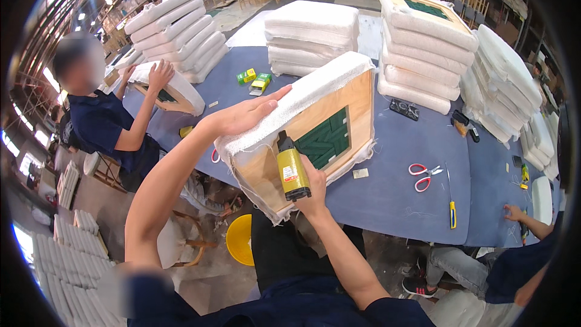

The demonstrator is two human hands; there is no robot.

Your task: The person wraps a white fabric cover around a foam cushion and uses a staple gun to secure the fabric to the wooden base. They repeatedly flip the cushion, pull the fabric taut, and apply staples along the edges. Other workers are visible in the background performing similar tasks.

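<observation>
A chair seat pad covered in white fabric stands tilted on its edge in front of me. Its wooden underside, with green webbing across a square opening, faces me. My left hand lies flat along the pad's upper edge, fingers stretched out. Wrapped around a yellow and black staple gun, my right hand holds it in front of the frame's lower left part. The gun's nose points up toward the fabric edge; whether it touches the wood I cannot tell.
Red-handled scissors and a yellow-handled screwdriver lie right on the blue table. Stacked white pads line its far side. Green-yellow boxes sit beyond my pad. A co-worker handles another pad at left; another person's hand is at right.
</observation>
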